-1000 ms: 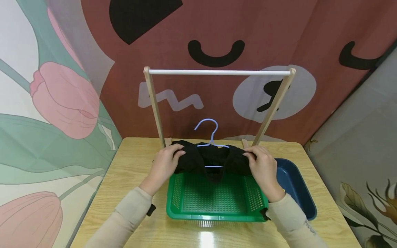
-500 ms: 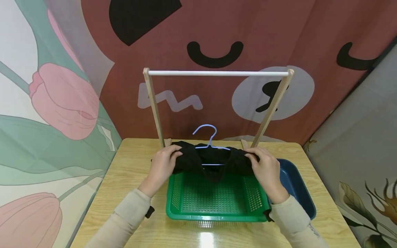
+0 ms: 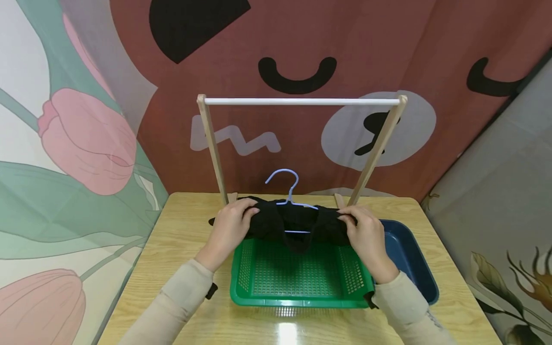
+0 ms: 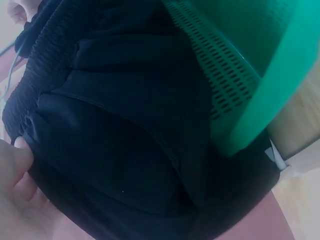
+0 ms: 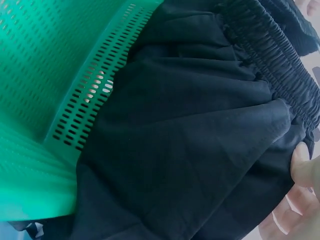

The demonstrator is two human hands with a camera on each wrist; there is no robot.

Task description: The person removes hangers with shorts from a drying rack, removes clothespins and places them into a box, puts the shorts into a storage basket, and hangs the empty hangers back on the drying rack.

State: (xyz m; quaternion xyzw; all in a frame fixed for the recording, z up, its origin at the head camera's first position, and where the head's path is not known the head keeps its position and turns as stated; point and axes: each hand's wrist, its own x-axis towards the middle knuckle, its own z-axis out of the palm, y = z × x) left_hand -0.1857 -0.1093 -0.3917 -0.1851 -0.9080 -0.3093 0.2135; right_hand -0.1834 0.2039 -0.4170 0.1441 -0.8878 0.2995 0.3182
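— Wood-grained table (image 3: 181, 249) before you, reddish-brown backdrop (image 3: 431, 48) behind it, and at the far edge stands your wooden rack (image 3: 211, 143), white rail (image 3: 302, 101) across its top!

— And look at your grip! Your left hand (image 3: 230, 227) pinches one end of the black garment (image 3: 267, 223) by its gathered waistband (image 4: 45, 65), thumb on top; your right hand (image 3: 366, 232) pinches the other end.

— So where's the cloth?

— Stretched between your hands, over the far side of the green basket (image 3: 302, 303). Whether it touches that far rim, I can't fairly say; the folds hide it.

— And the hanger (image 3: 282, 170)?

— Its lilac-blue hook pokes up from the garment, apart from the rail, and its lower bar shows across the opening.

— Blue tray (image 3: 409, 254) on your right, too, beside the basket!
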